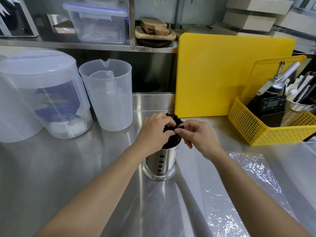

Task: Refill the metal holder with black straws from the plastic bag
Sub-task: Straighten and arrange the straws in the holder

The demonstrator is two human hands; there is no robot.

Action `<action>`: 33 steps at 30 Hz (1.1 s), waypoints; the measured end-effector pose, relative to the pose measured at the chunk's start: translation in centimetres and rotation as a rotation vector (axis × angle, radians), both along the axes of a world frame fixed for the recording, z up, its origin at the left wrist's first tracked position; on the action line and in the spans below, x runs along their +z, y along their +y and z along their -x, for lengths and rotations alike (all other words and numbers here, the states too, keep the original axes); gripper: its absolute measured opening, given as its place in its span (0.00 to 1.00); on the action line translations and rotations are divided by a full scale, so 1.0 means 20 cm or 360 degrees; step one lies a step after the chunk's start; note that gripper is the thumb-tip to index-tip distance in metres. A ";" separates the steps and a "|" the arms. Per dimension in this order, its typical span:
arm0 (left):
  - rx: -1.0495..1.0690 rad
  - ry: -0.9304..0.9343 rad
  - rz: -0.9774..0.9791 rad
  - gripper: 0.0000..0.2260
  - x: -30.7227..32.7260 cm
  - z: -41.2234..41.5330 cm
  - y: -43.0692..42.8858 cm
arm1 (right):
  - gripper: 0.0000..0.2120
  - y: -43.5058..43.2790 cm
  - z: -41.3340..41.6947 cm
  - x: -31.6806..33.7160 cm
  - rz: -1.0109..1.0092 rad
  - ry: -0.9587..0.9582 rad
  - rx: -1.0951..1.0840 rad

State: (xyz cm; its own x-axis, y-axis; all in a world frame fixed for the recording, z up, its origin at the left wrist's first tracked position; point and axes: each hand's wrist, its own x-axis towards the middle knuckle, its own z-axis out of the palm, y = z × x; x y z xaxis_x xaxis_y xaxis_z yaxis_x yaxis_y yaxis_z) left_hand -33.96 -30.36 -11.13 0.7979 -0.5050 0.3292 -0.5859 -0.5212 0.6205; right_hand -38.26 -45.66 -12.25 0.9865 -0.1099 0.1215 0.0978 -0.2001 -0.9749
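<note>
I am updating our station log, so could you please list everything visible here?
holder: one, steel, counter centre.
straws: bundle, black, standing in holder.
bag: one, clear, flat on counter, right.
jugs: two, translucent, left; the larger one lidded.
board: one, yellow, leaning at back.
basket: one, yellow, right, holding tools.
box: one, clear, blue-trimmed lid, shelf.
wooden boards: stack, brown, shelf.
counter: one, steel.
left hand: gripping straws.
right hand: pinching straws.
</note>
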 end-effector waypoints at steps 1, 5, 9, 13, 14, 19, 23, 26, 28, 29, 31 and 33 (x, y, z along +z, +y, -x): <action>-0.0007 -0.0028 -0.0003 0.06 0.00 0.00 0.00 | 0.11 0.00 0.00 0.00 0.0004 0.0001 -0.0005; 0.0017 -0.0160 -0.0073 0.09 -0.02 0.02 -0.01 | 0.10 0.00 -0.01 -0.01 0.0039 -0.0005 -0.0004; 0.0074 0.0105 0.0050 0.06 -0.02 0.01 0.00 | 0.08 0.01 -0.01 -0.02 0.0053 -0.0010 0.0038; 0.0108 0.0294 0.0180 0.10 -0.02 -0.01 0.02 | 0.07 0.00 -0.01 -0.01 0.0081 0.0004 0.0018; 0.0114 0.0333 0.0193 0.11 -0.02 -0.01 0.02 | 0.06 0.00 -0.01 -0.01 0.0094 0.0009 0.0015; 0.0085 0.0406 0.0257 0.12 0.02 -0.01 0.05 | 0.04 0.00 -0.01 0.00 0.0139 0.0020 0.0029; 0.0082 0.0422 0.0382 0.08 0.05 -0.01 0.05 | 0.04 0.00 -0.01 0.03 0.0135 -0.0009 0.0024; 0.0016 0.0466 0.0434 0.08 0.07 -0.01 0.06 | 0.03 0.01 0.00 0.04 0.0165 -0.0013 0.0042; -0.0029 0.0481 0.0464 0.09 0.08 0.00 0.06 | 0.02 0.01 0.00 0.05 0.0166 -0.0018 0.0046; -0.0036 0.0476 0.0470 0.09 0.08 0.00 0.06 | 0.02 0.01 0.00 0.05 0.0166 -0.0021 0.0046; -0.0036 0.0471 0.0473 0.09 0.09 0.01 0.07 | 0.02 0.01 0.00 0.05 0.0172 -0.0025 0.0051; -0.0035 0.0478 0.0463 0.10 0.10 0.01 0.07 | 0.03 0.01 0.00 0.07 0.0179 -0.0025 0.0039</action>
State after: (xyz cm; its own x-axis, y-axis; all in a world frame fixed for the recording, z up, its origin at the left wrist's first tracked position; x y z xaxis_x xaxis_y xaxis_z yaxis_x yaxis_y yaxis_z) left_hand -34.19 -28.92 -9.18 0.8703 -0.4433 0.2149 -0.3654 -0.2884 0.8850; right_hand -38.32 -45.38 -10.89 0.9866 -0.0705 0.1470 0.1189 -0.3058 -0.9446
